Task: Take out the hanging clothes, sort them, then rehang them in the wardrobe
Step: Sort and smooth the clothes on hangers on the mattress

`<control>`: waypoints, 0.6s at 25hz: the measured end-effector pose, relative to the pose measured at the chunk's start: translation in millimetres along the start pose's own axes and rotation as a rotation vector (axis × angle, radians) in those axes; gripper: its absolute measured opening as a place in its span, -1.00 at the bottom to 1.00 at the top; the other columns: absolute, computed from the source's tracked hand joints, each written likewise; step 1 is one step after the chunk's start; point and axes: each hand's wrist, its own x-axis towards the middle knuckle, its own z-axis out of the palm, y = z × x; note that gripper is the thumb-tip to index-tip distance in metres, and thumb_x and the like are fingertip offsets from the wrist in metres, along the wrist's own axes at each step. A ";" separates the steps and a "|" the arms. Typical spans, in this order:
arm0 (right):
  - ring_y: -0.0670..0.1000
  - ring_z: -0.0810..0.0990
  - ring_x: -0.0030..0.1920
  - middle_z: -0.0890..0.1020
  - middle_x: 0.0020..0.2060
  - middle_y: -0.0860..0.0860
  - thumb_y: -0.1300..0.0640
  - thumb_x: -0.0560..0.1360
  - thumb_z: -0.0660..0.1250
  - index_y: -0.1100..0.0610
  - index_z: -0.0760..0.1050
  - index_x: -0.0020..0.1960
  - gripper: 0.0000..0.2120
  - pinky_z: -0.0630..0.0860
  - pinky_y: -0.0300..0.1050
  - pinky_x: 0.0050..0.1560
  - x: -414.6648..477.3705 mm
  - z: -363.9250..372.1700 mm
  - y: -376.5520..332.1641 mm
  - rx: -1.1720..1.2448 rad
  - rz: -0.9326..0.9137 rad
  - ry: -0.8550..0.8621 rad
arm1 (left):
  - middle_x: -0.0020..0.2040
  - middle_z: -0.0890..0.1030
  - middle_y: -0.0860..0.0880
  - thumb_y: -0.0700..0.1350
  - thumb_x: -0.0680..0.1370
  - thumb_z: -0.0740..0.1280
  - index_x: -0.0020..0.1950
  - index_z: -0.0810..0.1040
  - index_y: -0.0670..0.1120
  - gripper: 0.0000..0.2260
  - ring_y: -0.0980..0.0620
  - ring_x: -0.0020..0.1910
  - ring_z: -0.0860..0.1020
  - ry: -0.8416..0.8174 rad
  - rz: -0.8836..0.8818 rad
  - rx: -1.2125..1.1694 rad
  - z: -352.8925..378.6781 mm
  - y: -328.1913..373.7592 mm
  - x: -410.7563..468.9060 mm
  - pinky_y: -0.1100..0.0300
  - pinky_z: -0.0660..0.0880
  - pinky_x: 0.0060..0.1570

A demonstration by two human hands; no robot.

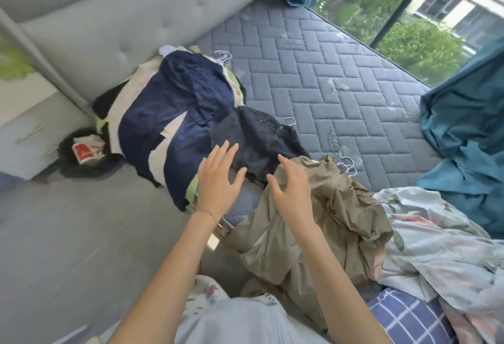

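A pile of clothes lies on the mattress point(313, 70) near the headboard, with a navy garment point(174, 114) on top and wire hangers point(223, 55) poking out behind. A small black garment point(261, 136) on a hanger lies beside it. An olive-khaki garment point(335, 218) is crumpled at the near edge, more hangers point(347, 166) at its far end. My left hand point(218, 177) hovers with fingers spread over the edge of the black garment. My right hand point(291, 191) is spread above the olive garment. Neither hand holds anything.
A grey padded headboard point(122, 16) stands behind the pile. A dark bin with a red-and-white cup point(84, 151) sits on the floor by a bedside cabinet point(24, 130). Floral bedding point(441, 248) and teal curtain fabric point(463, 130) lie right, before a large window.
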 end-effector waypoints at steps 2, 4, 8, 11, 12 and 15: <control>0.03 0.37 0.39 0.48 0.35 0.01 0.05 0.55 0.34 0.11 0.37 0.44 -0.51 0.27 0.01 0.42 -0.5 22.8 -31.9 -0.033 -0.043 -0.036 | 0.51 0.30 -0.01 0.08 0.59 0.25 0.50 0.30 0.02 -0.52 -0.03 0.52 0.18 0.045 -0.051 -0.006 -33.2 -32.8 -2.7 -0.12 0.18 0.46; 0.07 0.40 0.37 0.50 0.33 0.03 0.06 0.54 0.36 0.13 0.38 0.43 -0.51 0.31 0.02 0.39 3.5 51.0 -66.2 -0.052 -0.080 -0.048 | 0.50 0.32 -0.01 0.06 0.59 0.27 0.49 0.32 -0.01 -0.52 -0.03 0.51 0.21 0.074 -0.093 -0.014 -70.8 -70.6 -3.2 -0.12 0.20 0.45; 0.07 0.37 0.38 0.48 0.35 0.04 0.04 0.56 0.34 0.11 0.35 0.46 -0.50 0.28 -0.03 0.39 13.5 105.2 -137.2 -0.083 -0.096 -0.094 | 0.47 0.36 -0.02 0.09 0.58 0.22 0.47 0.36 -0.01 -0.52 -0.04 0.49 0.24 0.103 -0.107 0.063 -142.7 -141.2 0.4 -0.10 0.24 0.42; 0.02 0.31 0.41 0.44 0.38 0.00 0.02 0.57 0.32 0.08 0.31 0.49 -0.48 0.26 -0.06 0.41 21.3 139.7 -184.3 -0.061 -0.087 -0.147 | 0.49 0.34 -0.04 0.04 0.59 0.26 0.48 0.33 0.00 -0.54 -0.09 0.51 0.22 0.105 -0.151 0.051 -183.3 -186.7 10.3 -0.17 0.22 0.42; 0.02 0.31 0.42 0.43 0.39 -0.01 0.01 0.57 0.31 0.07 0.30 0.49 -0.47 0.26 -0.06 0.41 25.4 148.9 -197.0 -0.058 -0.087 -0.164 | 0.49 0.34 -0.05 0.04 0.59 0.27 0.48 0.34 -0.01 -0.54 -0.10 0.50 0.23 0.117 -0.159 0.057 -193.5 -200.0 14.3 -0.18 0.24 0.41; 0.02 0.33 0.41 0.44 0.39 -0.01 0.01 0.57 0.31 0.07 0.29 0.50 -0.47 0.30 -0.01 0.42 44.5 173.7 -227.9 -0.058 -0.118 -0.188 | 0.47 0.38 -0.05 0.04 0.59 0.28 0.47 0.34 -0.04 -0.54 -0.09 0.49 0.26 0.150 -0.189 0.080 -218.8 -233.4 33.8 -0.12 0.26 0.42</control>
